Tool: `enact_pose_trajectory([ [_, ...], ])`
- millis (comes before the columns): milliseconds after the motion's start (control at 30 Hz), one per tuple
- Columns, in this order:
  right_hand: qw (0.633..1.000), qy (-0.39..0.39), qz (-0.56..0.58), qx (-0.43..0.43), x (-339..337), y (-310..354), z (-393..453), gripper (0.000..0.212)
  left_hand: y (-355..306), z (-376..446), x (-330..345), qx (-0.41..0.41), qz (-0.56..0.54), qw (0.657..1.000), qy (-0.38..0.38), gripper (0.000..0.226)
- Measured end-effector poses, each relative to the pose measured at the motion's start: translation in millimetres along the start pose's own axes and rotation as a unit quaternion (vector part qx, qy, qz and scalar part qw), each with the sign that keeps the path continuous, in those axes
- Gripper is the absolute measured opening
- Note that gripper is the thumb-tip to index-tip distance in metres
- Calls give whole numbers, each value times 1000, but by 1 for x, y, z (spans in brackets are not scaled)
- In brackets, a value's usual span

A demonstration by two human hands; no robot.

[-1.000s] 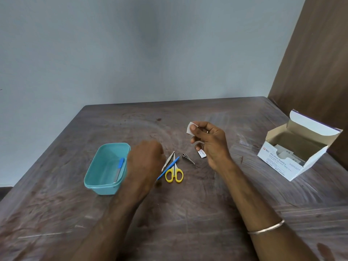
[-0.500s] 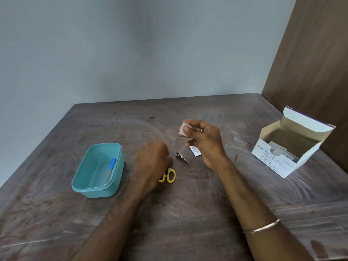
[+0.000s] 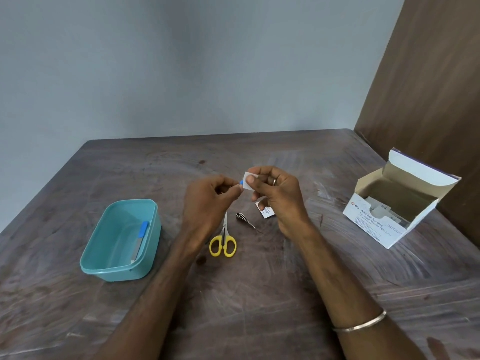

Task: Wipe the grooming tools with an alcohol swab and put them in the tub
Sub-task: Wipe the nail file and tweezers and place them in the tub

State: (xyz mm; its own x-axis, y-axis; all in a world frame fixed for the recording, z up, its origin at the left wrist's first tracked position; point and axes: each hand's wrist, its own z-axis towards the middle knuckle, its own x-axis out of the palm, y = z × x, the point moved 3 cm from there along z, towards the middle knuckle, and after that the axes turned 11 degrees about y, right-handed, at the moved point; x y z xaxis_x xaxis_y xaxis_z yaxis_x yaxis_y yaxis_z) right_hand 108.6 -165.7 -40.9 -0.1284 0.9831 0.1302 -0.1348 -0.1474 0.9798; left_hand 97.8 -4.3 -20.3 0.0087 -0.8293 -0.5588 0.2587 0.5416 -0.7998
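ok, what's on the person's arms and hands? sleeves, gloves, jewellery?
Both forearms are bare as far as the frame shows: no sleeves, no gloves. The right hand has a thin metal ring on one of its fingers, and a slim silver-coloured bangle sits on the right forearm. The left hand and its arm show nothing worn.

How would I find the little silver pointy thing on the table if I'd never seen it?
Start at the teal tub on the left of the wooden table, then move right to the yellow-handled scissors. Just right of their blades, below the right hand, lies the small metal tool. It alone is bare silver, with no coloured handle, tapering to a thin point.
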Motion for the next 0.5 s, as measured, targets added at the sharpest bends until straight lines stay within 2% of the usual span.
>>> enact_pose_trajectory([
  [200,997,20,-75,-20,3,1,1,2,2,-4,-3,34,-22,999,9,9],
  [500,972,86,-214,-35,12,-1,1,18,7,-7,-10,74,-2,997,29,11],
])
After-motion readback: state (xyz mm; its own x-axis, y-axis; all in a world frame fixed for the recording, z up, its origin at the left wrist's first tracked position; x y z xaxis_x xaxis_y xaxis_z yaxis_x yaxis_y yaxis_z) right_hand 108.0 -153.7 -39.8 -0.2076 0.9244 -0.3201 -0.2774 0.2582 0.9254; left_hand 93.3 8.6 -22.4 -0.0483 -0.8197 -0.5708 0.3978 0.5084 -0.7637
